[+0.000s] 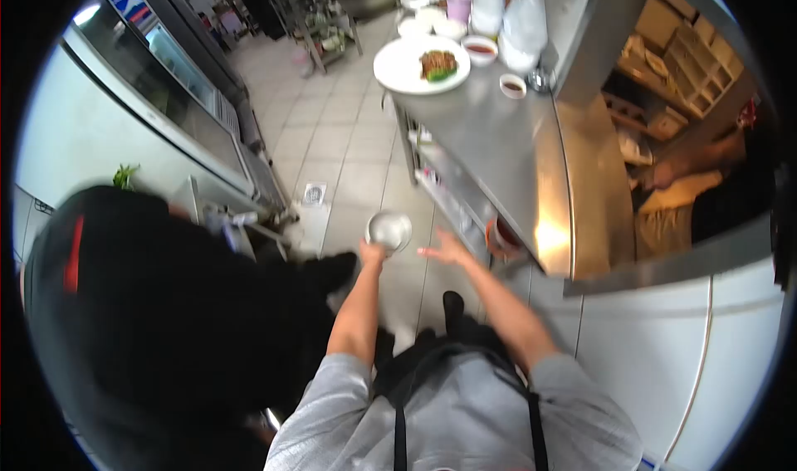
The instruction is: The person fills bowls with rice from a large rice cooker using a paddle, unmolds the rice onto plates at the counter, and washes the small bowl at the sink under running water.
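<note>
A small round bowl [390, 229], pale and metallic-looking, is held at its near rim by my left hand [373, 251], out in front of my body above the floor. What the bowl contains, if anything, I cannot make out. To its right, my right hand [445, 248] is empty, its fingers apart and pointing toward the bowl without touching it. The steel counter [506, 147] lies beyond and to the right of that hand. On the counter's far part, a white plate [394, 66] carries food with a green piece.
A person in black [166, 305] bends close on my left. Glass-door fridges [166, 81] line the left side. Sauce bowls [480, 49] and a small sauce cup [513, 86] stand on the counter. Another person's arm [697, 160] shows through the hatch. A red-brown container [503, 237] sits under the counter.
</note>
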A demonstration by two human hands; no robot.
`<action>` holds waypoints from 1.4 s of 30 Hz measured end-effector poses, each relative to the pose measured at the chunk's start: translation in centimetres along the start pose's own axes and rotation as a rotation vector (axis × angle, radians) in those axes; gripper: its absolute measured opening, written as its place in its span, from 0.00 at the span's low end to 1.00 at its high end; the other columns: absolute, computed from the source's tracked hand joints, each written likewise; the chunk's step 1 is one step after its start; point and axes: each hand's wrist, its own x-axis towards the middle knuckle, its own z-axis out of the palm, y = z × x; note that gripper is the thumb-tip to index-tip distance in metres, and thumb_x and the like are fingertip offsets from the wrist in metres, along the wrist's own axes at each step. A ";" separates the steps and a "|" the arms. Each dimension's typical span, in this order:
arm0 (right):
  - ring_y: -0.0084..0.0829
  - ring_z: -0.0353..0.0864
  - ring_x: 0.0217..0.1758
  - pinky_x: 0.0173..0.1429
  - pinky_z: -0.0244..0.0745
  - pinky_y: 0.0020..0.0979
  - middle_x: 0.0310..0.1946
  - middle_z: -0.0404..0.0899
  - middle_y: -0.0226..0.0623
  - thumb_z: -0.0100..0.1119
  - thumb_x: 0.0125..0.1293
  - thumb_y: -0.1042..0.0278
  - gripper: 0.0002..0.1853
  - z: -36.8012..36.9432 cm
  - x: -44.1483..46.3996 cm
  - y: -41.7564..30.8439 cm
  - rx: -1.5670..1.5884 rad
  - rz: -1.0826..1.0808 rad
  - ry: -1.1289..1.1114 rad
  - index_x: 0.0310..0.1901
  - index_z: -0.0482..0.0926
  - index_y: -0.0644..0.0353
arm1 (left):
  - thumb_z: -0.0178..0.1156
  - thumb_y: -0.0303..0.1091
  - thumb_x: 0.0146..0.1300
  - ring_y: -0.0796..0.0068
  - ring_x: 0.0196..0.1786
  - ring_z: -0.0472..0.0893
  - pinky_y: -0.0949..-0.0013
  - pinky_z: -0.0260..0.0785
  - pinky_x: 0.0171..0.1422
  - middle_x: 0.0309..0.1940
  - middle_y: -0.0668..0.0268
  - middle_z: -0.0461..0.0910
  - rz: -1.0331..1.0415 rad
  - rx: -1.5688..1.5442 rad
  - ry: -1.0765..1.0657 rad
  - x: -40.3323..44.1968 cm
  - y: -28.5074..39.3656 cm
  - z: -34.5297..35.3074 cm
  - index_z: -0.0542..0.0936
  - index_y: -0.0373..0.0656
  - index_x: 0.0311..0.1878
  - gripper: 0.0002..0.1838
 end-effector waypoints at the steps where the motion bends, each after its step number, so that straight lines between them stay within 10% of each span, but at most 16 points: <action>1: 0.48 0.54 0.64 0.67 0.48 0.36 0.59 0.58 0.57 0.51 0.47 0.30 0.51 -0.9 0.9 -0.3 0.178 -0.022 0.004 0.60 0.56 0.70 | 0.43 0.16 0.49 0.60 0.38 0.78 0.65 0.77 0.27 0.43 0.54 0.73 -0.078 -0.321 0.095 1.6 0.8 0.5 0.63 0.39 0.54 0.25; 8: 0.48 0.53 0.65 0.66 0.50 0.37 0.59 0.57 0.56 0.55 0.47 0.34 0.47 -3.0 10.7 -4.4 0.146 -0.085 -0.238 0.59 0.59 0.68 | 0.44 0.21 0.53 0.64 0.28 0.79 0.71 0.74 0.22 0.35 0.53 0.75 -0.220 -0.736 -0.027 11.9 3.9 -3.7 0.67 0.32 0.44 0.13; 10: 0.48 0.51 0.65 0.66 0.50 0.38 0.60 0.53 0.58 0.55 0.47 0.35 0.46 -4.3 13.8 -7.8 -0.029 -0.069 -0.157 0.60 0.58 0.63 | 0.47 0.24 0.50 0.59 0.42 0.76 0.64 0.70 0.46 0.40 0.52 0.74 0.279 0.201 0.598 16.8 1.2 -5.2 0.65 0.28 0.50 0.21; 11: 0.49 0.51 0.65 0.66 0.50 0.38 0.61 0.52 0.59 0.55 0.48 0.35 0.46 -4.2 15.5 -9.2 0.006 -0.071 -0.162 0.61 0.57 0.62 | 0.48 0.23 0.50 0.53 0.52 0.70 0.63 0.56 0.60 0.47 0.45 0.70 0.172 -0.035 0.464 16.9 3.1 -7.2 0.62 0.29 0.56 0.26; 15: 0.49 0.50 0.66 0.65 0.52 0.43 0.63 0.46 0.55 0.54 0.49 0.36 0.47 -2.7 25.1 -14.6 0.156 -0.014 -0.106 0.64 0.49 0.58 | 0.48 0.25 0.50 0.68 0.30 0.78 0.69 0.71 0.23 0.39 0.56 0.75 -0.011 -0.584 0.525 23.2 5.8 -11.7 0.67 0.35 0.51 0.21; 21: 0.44 0.44 0.68 0.58 0.57 0.56 0.67 0.34 0.37 0.56 0.50 0.39 0.53 -1.2 44.1 -19.3 1.059 0.564 0.038 0.65 0.30 0.49 | 0.54 0.31 0.54 0.75 0.20 0.73 0.74 0.62 0.18 0.22 0.64 0.74 -0.091 -0.501 0.250 35.7 8.2 -17.2 0.75 0.34 0.30 0.08; 24: 0.46 0.42 0.68 0.58 0.56 0.59 0.67 0.27 0.34 0.61 0.47 0.40 0.57 -1.9 52.9 -17.7 1.365 0.706 0.270 0.65 0.26 0.45 | 0.54 0.34 0.54 0.71 0.28 0.77 0.71 0.67 0.26 0.29 0.63 0.76 -0.187 -0.499 0.065 40.8 12.2 -17.0 0.73 0.34 0.35 0.11; 34: 0.45 0.59 0.61 0.63 0.54 0.41 0.58 0.59 0.51 0.58 0.47 0.40 0.45 -10.0 61.4 -11.6 0.771 0.841 1.353 0.60 0.57 0.64 | 0.51 0.38 0.57 0.69 0.37 0.79 0.72 0.68 0.33 0.37 0.60 0.76 -0.119 -0.320 -0.535 53.0 31.2 -3.8 0.68 0.35 0.45 0.17; 39: 0.37 0.70 0.51 0.56 0.60 0.34 0.48 0.72 0.41 0.53 0.54 0.50 0.30 -9.8 59.9 -14.2 1.146 0.831 1.074 0.53 0.66 0.64 | 0.46 0.36 0.60 0.67 0.39 0.76 0.70 0.67 0.40 0.39 0.58 0.73 -0.265 -0.541 -0.845 55.0 36.4 5.9 0.66 0.35 0.46 0.15; 42: 0.34 0.73 0.44 0.52 0.65 0.33 0.37 0.75 0.36 0.49 0.56 0.45 0.26 -8.8 60.0 -17.9 1.628 0.347 0.975 0.44 0.72 0.62 | 0.44 0.36 0.62 0.65 0.39 0.74 0.66 0.68 0.46 0.37 0.58 0.72 -0.434 -0.683 -0.967 55.2 37.8 9.3 0.66 0.35 0.46 0.15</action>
